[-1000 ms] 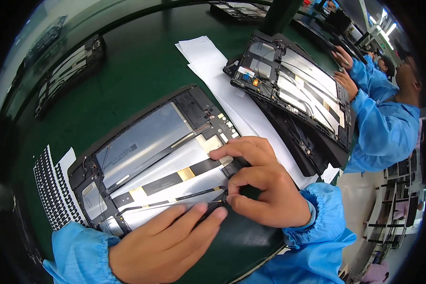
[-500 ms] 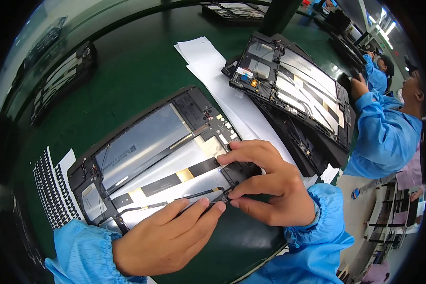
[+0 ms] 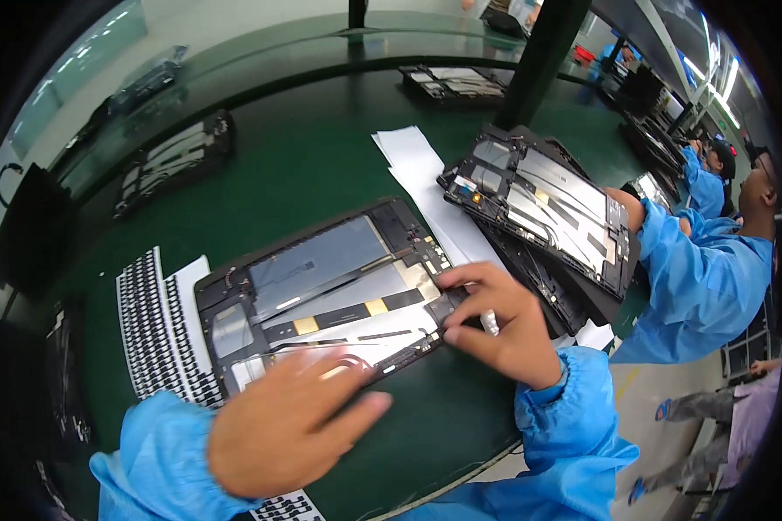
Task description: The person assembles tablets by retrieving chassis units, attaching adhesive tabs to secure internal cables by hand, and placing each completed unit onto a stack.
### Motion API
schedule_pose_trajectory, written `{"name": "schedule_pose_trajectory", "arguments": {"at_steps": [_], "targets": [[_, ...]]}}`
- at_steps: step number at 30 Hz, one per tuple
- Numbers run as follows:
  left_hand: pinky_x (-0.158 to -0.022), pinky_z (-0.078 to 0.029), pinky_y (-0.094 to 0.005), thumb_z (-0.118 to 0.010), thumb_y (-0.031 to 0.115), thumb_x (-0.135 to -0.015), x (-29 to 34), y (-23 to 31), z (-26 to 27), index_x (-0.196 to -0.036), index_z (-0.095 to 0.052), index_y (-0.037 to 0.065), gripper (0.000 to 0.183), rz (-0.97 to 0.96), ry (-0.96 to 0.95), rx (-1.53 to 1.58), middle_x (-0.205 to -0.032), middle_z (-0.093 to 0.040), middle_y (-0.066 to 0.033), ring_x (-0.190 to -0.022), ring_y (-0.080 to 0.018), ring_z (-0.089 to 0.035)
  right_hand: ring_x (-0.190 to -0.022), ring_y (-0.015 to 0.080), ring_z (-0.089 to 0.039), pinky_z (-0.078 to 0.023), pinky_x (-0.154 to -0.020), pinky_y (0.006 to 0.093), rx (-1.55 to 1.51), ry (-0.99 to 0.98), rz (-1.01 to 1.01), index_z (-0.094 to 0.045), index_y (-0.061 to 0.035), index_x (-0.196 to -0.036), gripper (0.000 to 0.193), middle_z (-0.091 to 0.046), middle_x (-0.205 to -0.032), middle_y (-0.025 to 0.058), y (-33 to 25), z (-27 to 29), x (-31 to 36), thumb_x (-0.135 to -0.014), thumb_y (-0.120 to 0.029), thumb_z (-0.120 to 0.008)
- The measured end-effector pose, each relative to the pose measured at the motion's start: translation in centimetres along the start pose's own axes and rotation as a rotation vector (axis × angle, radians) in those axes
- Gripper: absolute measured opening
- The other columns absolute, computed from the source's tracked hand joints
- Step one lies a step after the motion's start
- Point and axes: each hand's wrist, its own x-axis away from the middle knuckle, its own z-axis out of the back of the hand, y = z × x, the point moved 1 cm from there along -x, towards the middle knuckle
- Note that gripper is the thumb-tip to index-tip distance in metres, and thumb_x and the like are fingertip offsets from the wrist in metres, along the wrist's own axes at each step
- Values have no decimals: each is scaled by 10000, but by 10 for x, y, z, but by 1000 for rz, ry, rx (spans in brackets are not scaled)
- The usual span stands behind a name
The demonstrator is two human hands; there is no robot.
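An opened tablet (image 3: 321, 313) lies on the green table before me, with silver battery panels, black flat cables and gold patches showing. My right hand (image 3: 508, 326) is at its right end, thumb and a bent finger closed at the edge and the forefinger resting near the small circuit board. Over the near left edge of the tablet is my left hand (image 3: 291, 417), its fingers stretched apart and slightly blurred, holding nothing. That hand hides part of the tablet's near side. A small whitish piece (image 3: 490, 323) shows by my right fingers; its kind cannot be told.
Label sheets with black-and-white rows (image 3: 161, 334) lie left of the tablet. White papers (image 3: 421, 178) and a stack of opened tablets (image 3: 552, 208) are to the right. More units (image 3: 178, 161) lie farther back. A co-worker in a blue sleeve (image 3: 695, 278) sits at the right.
My left hand has drawn back toward me from the tablet's near edge, and its fingers have spread. The right hand stays at the right end. The view has shifted, showing more of the table.
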Motion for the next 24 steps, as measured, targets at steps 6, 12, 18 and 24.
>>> {"name": "schedule_pose_trajectory", "arguments": {"at_steps": [6,12,18,24], "targets": [[-963,-315,-437,-663,148,-721,103,-13,-9,-1223,-394,-81,614,848,119,107,-1183,-454,-280,-1094,-409,-439,-946,328,-488,-378,-858,363,510,96,23,-546,56,-955,314,-544,-978,202,20,-14,-8,-766,-182,-625],[-932,-361,-444,-696,209,-710,97,-10,-26,-1158,-502,-28,543,603,568,0,-1112,-517,-264,-1070,-394,-485,-907,203,-467,-374,-825,318,116,309,-152,-486,33,-1024,321,-499,-974,109,26,-17,-17,-794,-162,-595],[-973,-318,-390,-785,240,-619,163,19,30,-1118,-538,25,597,691,955,93,-1234,-410,-227,-1158,-337,-414,-831,105,-476,-395,-741,233,-218,3,98,-495,3,-1032,258,-523,-899,52,-78,-72,-115,-841,-162,-548],[-871,-372,-329,-815,143,-549,271,13,16,-1091,-509,61,628,1028,1454,61,-1187,-334,-72,-1081,-188,-404,-768,202,-582,-456,-695,302,-283,-301,329,-615,23,-916,296,-622,-842,143,-138,-293,-240,-716,-193,-647]]}}
